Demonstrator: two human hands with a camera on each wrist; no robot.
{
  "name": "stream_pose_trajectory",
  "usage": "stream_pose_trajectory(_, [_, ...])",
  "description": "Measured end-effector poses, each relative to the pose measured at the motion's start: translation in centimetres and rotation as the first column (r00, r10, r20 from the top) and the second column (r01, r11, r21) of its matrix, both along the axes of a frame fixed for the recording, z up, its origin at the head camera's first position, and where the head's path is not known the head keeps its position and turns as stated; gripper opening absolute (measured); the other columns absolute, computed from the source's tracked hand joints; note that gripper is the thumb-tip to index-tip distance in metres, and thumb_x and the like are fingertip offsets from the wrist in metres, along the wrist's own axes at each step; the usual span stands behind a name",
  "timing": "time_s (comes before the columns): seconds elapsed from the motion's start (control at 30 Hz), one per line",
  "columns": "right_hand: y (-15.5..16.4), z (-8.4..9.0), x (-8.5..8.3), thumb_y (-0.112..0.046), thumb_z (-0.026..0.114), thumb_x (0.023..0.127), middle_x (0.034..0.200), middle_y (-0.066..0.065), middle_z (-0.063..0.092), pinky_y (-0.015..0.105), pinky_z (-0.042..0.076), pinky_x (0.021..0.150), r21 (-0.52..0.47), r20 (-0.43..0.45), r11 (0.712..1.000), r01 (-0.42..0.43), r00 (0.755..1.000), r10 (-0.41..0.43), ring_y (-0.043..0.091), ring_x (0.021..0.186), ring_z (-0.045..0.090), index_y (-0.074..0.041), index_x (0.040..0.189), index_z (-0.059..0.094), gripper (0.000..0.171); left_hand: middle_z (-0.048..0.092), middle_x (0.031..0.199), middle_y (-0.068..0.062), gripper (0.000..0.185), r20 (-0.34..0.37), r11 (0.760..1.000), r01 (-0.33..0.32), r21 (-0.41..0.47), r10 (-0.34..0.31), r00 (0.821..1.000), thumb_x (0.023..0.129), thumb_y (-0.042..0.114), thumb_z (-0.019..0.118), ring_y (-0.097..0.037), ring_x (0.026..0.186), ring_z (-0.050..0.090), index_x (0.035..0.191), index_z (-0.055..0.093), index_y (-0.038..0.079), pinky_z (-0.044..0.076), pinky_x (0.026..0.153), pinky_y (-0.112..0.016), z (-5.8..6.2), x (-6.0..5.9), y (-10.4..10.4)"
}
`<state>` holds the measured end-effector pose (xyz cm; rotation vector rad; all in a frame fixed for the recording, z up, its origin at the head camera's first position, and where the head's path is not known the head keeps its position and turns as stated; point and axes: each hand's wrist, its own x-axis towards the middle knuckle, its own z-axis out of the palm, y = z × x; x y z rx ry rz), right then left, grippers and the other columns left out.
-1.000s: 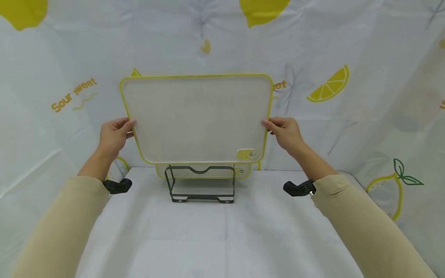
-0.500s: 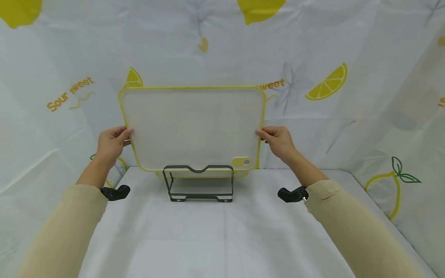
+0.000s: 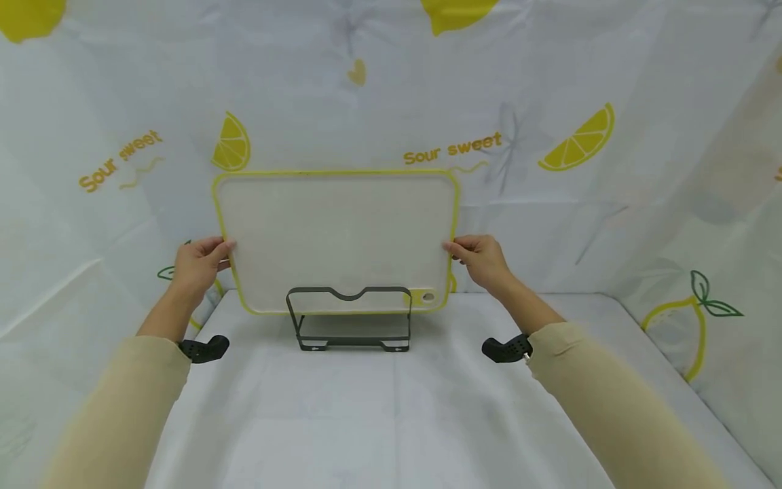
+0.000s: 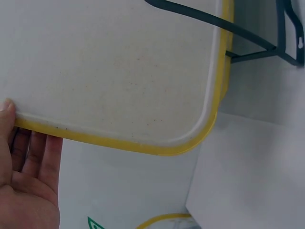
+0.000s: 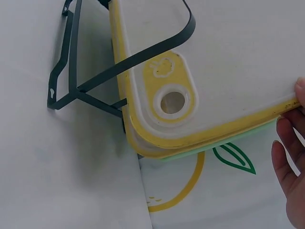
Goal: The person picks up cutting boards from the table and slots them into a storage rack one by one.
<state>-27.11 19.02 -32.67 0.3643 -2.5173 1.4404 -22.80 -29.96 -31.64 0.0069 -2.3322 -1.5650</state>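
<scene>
lowered since a second ago, the yellow-rimmed cutting board (image 3: 334,238), now with its bottom edge behind the front loop of the black wire rack (image 3: 349,320) instead of hanging above it; more of the lemon-print backdrop (image 3: 580,146) uncovered above its top edge. on the left, the left hand (image 3: 197,265) pinching the board's left edge, thumb on the near face and fingers (image 4: 35,152) behind it, so a grip closed on the board. in the middle, held upright and square to the rack, seemingly to line up with the slot; whether resting in it cannot be told. behind it, a second board (image 5: 125,125) with a yellow rim already standing in the rack, just beside the held one, a greenish edge showing under it in the right wrist view. lower right corner of the held board showing a yellow tab with a hanging hole (image 5: 172,101), crossed by a rack wire. on the right, the right hand (image 3: 479,260) mirroring the left, thumb in front and fingers (image 5: 286,162) behind the right edge, grip likewise closed on the board, keeping it level. beneath all, the white-covered worktop (image 3: 391,407).
</scene>
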Motion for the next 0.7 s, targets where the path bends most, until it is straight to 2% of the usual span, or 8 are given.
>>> stream_pose_trajectory(0.13, [-0.2,-0.6,-0.1,-0.025,0.066,0.100,0.105,0.018,0.074,0.019,0.051,0.076,0.002,0.008,1.000,-0.017,1.000,0.017,0.009,0.086,0.059,0.004,0.112,0.075,0.033,0.060,0.082,0.034,0.057,0.015,1.000,-0.019,-0.003,0.019,1.000,0.104,0.031,0.056,0.016,0.076,0.062,0.139,0.050,-0.015,0.054,0.074,-0.006,-0.7,-0.2,-0.3])
stream_pose_trajectory(0.3, [-0.1,-1.0,-0.1,-0.028,0.066,0.100,0.103,0.017,0.073,0.021,0.049,0.076,0.018,0.021,1.000,-0.016,1.000,0.015,0.022,0.090,0.058,0.003,0.111,0.075,0.034,0.060,0.080,0.035,0.057,0.027,1.000,-0.013,0.008,0.012,1.000,0.104,0.030,0.056,0.016,0.075,0.063,0.139,0.050,-0.015,0.055,0.074,-0.007,-1.4,-0.5,-0.4])
stream_pose_trajectory(0.53, [0.0,-1.7,0.1,-0.032,0.065,0.101,0.103,0.015,0.070,0.027,0.047,0.079,0.041,0.064,0.999,-0.035,0.997,0.032,0.027,0.093,0.055,0.001,0.107,0.076,0.036,0.061,0.078,0.034,0.055,0.025,1.000,-0.004,0.017,0.003,1.000,0.104,0.026,0.057,0.016,0.075,0.063,0.138,0.049,-0.018,0.055,0.073,-0.008,-2.2,-0.5,-0.7])
stream_pose_trajectory(0.7, [0.1,-2.7,0.1,-0.033,0.065,0.100,0.106,0.014,0.074,0.028,0.048,0.081,0.059,0.091,0.997,-0.040,0.995,0.035,0.029,0.098,0.058,-0.002,0.112,0.076,0.035,0.062,0.079,0.033,0.057,0.059,0.998,0.012,0.054,-0.015,0.998,0.104,0.025,0.057,0.014,0.075,0.064,0.140,0.046,-0.018,0.055,0.074,-0.008,-3.2,-0.7,-0.9])
